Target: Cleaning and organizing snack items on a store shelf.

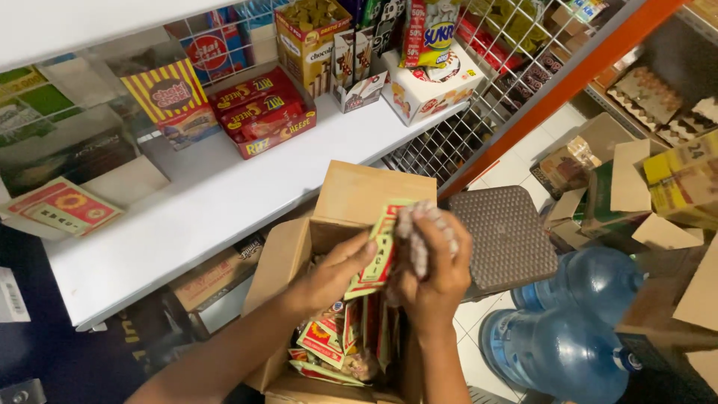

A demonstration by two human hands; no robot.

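An open brown cardboard box [351, 194] stands below the white shelf, filled with several flat red, green and yellow snack packets [329, 340]. My left hand [333, 273] reaches into the box and pinches one packet [381, 247] by its lower edge. My right hand [430, 262] grips the same bunch of packets from the right side, fingers curled over the top edge. The packets are lifted partly above the box's rim.
A white shelf [224, 202] holds red cracker boxes [262, 112], a yellow striped box [168, 93] and other snack cartons. A grey egg tray [502, 236] leans right of the box. Two blue water jugs [576, 329] stand on the tiled floor. Cardboard pieces lie at right.
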